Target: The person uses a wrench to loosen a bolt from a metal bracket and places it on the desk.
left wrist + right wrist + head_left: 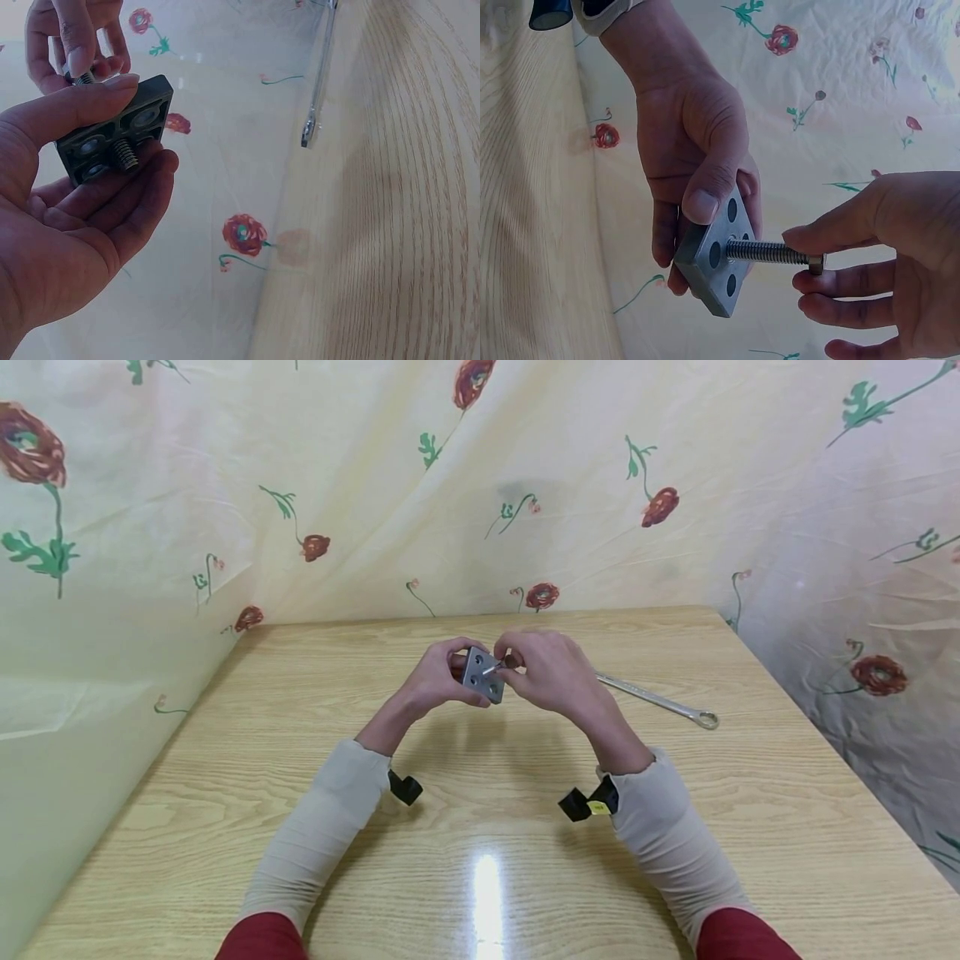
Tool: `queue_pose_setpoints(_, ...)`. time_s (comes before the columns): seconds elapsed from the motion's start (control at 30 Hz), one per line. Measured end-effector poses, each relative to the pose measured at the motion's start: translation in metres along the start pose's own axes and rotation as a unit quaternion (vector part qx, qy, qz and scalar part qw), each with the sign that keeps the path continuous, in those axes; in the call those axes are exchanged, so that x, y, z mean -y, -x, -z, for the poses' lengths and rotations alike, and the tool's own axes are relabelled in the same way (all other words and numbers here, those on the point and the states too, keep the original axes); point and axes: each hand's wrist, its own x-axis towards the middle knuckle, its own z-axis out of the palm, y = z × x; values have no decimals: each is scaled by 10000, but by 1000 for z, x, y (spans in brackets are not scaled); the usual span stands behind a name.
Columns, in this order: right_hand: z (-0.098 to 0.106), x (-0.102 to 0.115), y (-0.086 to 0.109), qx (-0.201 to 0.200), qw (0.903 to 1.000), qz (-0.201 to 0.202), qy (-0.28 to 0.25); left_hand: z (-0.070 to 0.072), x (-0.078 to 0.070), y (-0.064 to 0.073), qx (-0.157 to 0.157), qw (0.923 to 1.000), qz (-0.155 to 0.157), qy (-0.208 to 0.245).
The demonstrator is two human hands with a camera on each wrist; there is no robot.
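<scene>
My left hand (435,678) grips a small grey metal block (483,685) by its edges, thumb on one side and fingers on the other, above the table. Round holes show in the block's face in the right wrist view. A threaded bolt (769,252) passes through the middle of the block, and its threaded end (126,156) sticks out of the far face in the left wrist view. With thumb and forefinger, my right hand (551,672) pinches the bolt at its head (816,263). A long shank shows between the head and the block.
A long combination wrench (652,696) lies on the wooden table (480,760) to the right, partly hidden behind my right hand. Flowered cloth (375,485) hangs along the back and sides. Black wrist cameras (406,790) project inward from both cuffs.
</scene>
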Motion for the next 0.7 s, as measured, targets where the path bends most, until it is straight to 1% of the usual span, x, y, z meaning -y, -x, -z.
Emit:
queue_pose_setpoints(0.13,-1,1,1,-162,9997,176,-40,0,0,0,-7,10000,21,17)
queue_pose_setpoints(0.3,-3,1,0,-224,9988,348,-268,0,-1,0,-2,10000,19,1)
queue_pose_setpoints(0.5,-4,0,0,-154,9965,641,-515,0,-1,0,3,10000,32,-37)
queue_pose_setpoints(0.7,-3,-2,0,-28,9952,821,-533,0,0,-1,6,10000,32,-80)
